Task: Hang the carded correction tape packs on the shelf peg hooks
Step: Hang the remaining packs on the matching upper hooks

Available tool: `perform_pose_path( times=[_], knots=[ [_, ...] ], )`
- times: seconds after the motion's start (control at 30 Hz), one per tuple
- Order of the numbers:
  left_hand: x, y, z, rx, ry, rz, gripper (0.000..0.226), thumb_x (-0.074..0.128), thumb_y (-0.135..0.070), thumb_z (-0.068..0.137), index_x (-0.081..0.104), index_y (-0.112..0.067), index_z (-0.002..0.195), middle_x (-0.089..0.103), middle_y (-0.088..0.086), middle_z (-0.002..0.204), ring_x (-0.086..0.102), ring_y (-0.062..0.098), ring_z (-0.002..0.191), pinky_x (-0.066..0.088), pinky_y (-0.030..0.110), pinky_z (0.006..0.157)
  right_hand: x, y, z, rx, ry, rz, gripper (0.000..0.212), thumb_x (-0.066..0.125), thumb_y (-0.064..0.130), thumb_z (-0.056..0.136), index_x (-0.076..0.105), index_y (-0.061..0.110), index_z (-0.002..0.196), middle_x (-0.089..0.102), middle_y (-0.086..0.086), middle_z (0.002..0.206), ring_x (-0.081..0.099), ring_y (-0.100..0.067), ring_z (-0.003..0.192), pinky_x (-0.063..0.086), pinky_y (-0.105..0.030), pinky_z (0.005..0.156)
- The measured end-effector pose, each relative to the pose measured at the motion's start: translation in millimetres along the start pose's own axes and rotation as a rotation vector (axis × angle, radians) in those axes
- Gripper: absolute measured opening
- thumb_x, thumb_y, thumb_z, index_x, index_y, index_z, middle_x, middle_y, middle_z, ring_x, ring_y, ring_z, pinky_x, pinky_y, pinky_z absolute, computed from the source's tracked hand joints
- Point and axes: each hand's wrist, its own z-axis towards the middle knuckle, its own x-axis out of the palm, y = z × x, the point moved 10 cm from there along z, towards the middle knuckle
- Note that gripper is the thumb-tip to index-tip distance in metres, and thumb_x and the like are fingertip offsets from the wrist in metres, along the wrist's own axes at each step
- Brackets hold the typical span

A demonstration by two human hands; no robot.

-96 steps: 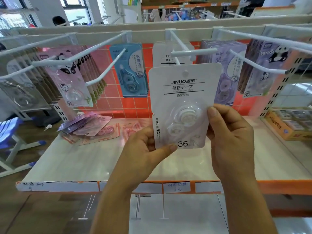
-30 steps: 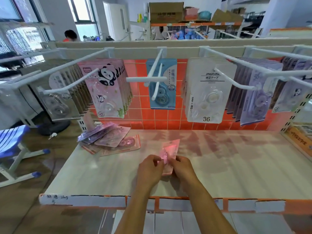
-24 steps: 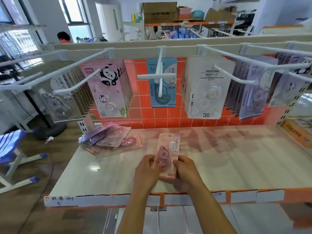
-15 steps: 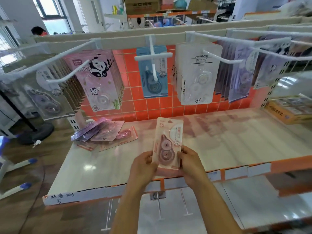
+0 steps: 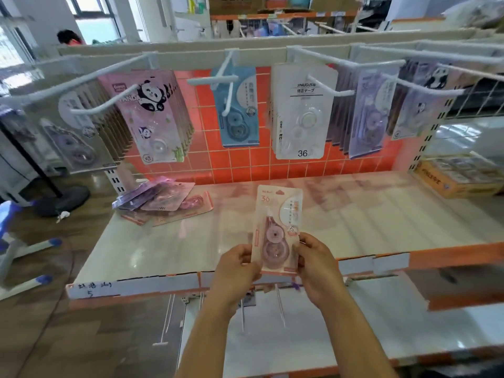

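I see both hands holding one pink pack (image 5: 276,227) upright, clear of the shelf (image 5: 381,214), just above its front edge, printed face towards me. The left hand (image 5: 237,264) pinches the card's lower left edge and the right hand (image 5: 317,266) its lower right edge. The fingers are curled onto the card and the top is free.

A second ago the same hands were low on the shelf, gathering this pack up. It has since been lifted and turned to face me. The white pack (image 5: 302,115) I saw in the hands earlier now hangs at the front of its row.

So one pack is done and the next is in hand, not yet hung. A small pile (image 5: 163,204) waits at the shelf's back left. I'd judge the sparse hook (image 5: 229,102) carrying the blue pack (image 5: 237,126) a likely place — same card shape. I cannot make out the pink card's hanging hole.
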Motion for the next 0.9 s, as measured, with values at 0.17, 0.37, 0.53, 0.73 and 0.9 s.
perform_pose_path(
  times=[0.17, 0.37, 0.53, 0.73, 0.9],
  knots=[
    [5, -5, -21, 0.032, -0.029, -0.037, 0.019, 0.058, 0.001, 0.088, 0.066, -0.016, 0.093, 0.072, 0.006, 0.089, 0.062, 0.015, 0.071, 0.053, 0.026, 0.062, -8, 7, -17, -0.016, 0.073, 0.032, 0.027, 0.042, 0.001, 0.096, 0.067, 0.011, 0.098, 0.074, -0.011, 0.089, 0.071, -0.023, 0.074, 0.055, -0.035, 0.060],
    [-10, 4, -54, 0.025, -0.127, -0.053, 0.025, 0.055, 0.006, 0.087, 0.066, -0.017, 0.092, 0.072, 0.008, 0.091, 0.066, 0.020, 0.082, 0.056, 0.032, 0.071, -1, 0, -39, -0.026, 0.173, 0.000, 0.031, 0.041, -0.001, 0.096, 0.067, 0.017, 0.095, 0.075, -0.003, 0.086, 0.070, -0.020, 0.077, 0.054, -0.033, 0.070],
    [-21, 25, -79, -0.030, -0.175, -0.076, 0.022, 0.053, 0.003, 0.091, 0.067, -0.015, 0.094, 0.074, 0.004, 0.089, 0.067, 0.017, 0.084, 0.055, 0.036, 0.080, 8, -29, -59, 0.039, 0.234, -0.048, 0.028, 0.042, 0.000, 0.097, 0.066, 0.015, 0.102, 0.075, -0.003, 0.090, 0.070, -0.015, 0.077, 0.055, -0.026, 0.063],
    [-8, 36, -98, -0.074, -0.175, -0.131, 0.017, 0.051, -0.004, 0.096, 0.064, -0.014, 0.101, 0.073, -0.002, 0.090, 0.069, 0.008, 0.081, 0.055, 0.020, 0.068, -6, -41, -72, 0.073, 0.222, -0.051, 0.027, 0.044, 0.002, 0.097, 0.066, 0.015, 0.107, 0.074, -0.005, 0.095, 0.071, -0.019, 0.083, 0.056, -0.027, 0.066],
    [2, 34, -105, -0.064, -0.157, -0.121, 0.016, 0.052, -0.010, 0.097, 0.064, -0.020, 0.100, 0.073, -0.004, 0.093, 0.068, 0.015, 0.093, 0.057, 0.028, 0.080, -17, -41, -78, 0.081, 0.198, -0.028, 0.027, 0.046, 0.003, 0.097, 0.066, 0.016, 0.108, 0.074, -0.004, 0.097, 0.071, -0.019, 0.085, 0.055, -0.028, 0.066]
  ],
)
